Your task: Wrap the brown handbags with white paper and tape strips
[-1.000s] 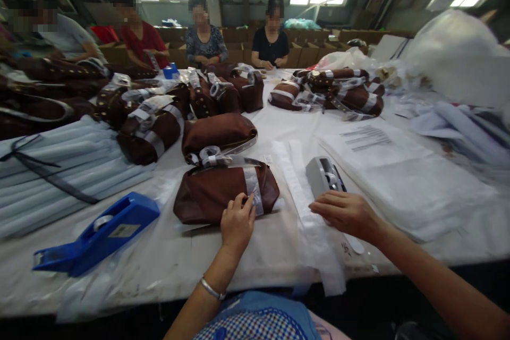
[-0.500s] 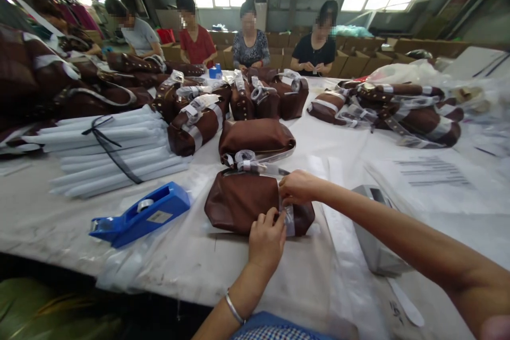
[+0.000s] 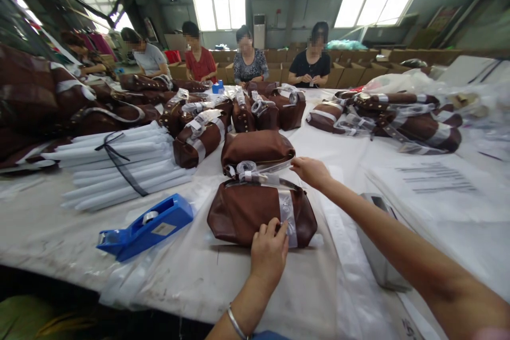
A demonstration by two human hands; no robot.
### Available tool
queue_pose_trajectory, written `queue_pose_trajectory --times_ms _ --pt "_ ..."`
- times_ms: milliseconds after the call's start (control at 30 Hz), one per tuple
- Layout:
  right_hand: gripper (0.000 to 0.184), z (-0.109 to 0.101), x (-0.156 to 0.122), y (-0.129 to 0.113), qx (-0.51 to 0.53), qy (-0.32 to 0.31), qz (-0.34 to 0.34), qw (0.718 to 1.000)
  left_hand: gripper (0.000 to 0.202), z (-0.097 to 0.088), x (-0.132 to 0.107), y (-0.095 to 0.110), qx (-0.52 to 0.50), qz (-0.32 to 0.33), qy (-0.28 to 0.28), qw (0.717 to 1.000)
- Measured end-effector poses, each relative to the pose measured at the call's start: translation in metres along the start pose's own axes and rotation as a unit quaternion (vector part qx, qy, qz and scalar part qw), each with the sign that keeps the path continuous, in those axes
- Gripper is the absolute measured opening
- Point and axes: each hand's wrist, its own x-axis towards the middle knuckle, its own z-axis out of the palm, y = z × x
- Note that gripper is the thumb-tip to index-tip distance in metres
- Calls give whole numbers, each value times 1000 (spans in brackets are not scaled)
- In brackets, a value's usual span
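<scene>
A brown leather handbag point(image 3: 247, 212) lies on the table before me, a clear plastic wrap band point(image 3: 287, 212) around its right part. My left hand point(image 3: 270, 249) rests on its lower front edge beside this band, fingers bent and slightly apart, gripping nothing. Beyond the bag, my right hand point(image 3: 313, 171) has thumb and fingers pinched at the end of a plastic-wrapped strap point(image 3: 274, 168). This strap runs left to a coiled wrapped piece point(image 3: 246, 169) between the near bag and a second brown handbag point(image 3: 258, 147). The right fingertips are partly hidden.
Left of the bag stands a blue tape dispenser point(image 3: 149, 226); behind it lies a bundle of white paper rolls point(image 3: 119, 164) tied with black ribbon. A grey dispenser point(image 3: 384, 249) sits under my right forearm. More wrapped handbags point(image 3: 422, 127) cover the far table. Several people work opposite.
My right hand has moved from the plastic band up and away to the strap behind the bag. My left hand stays at the front edge. The camera view has tilted up slightly.
</scene>
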Motion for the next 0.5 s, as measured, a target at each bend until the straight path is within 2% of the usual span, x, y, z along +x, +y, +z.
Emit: queue_pose_trajectory --times_ms 67,133,200,300,400,500 --pt "40 15 -32 -20 40 51 -13 998 43 0 0 1 1 2 6 1000" --pt "47 39 -64 -44 113 103 -78 985 42 0 0 2 2 3 14 1000" --pt "50 65 -88 -62 145 121 -116 975 39 -2 0 2 -2 6 20 1000" --pt "52 90 -101 -71 154 119 -120 974 34 -9 -3 -7 -40 42 13 998" --pt "54 96 -98 -66 160 117 -120 973 30 -28 -10 -33 -80 132 -2 988" --pt "54 93 -93 -61 165 111 -123 972 37 -55 -22 -75 -18 167 5 986"
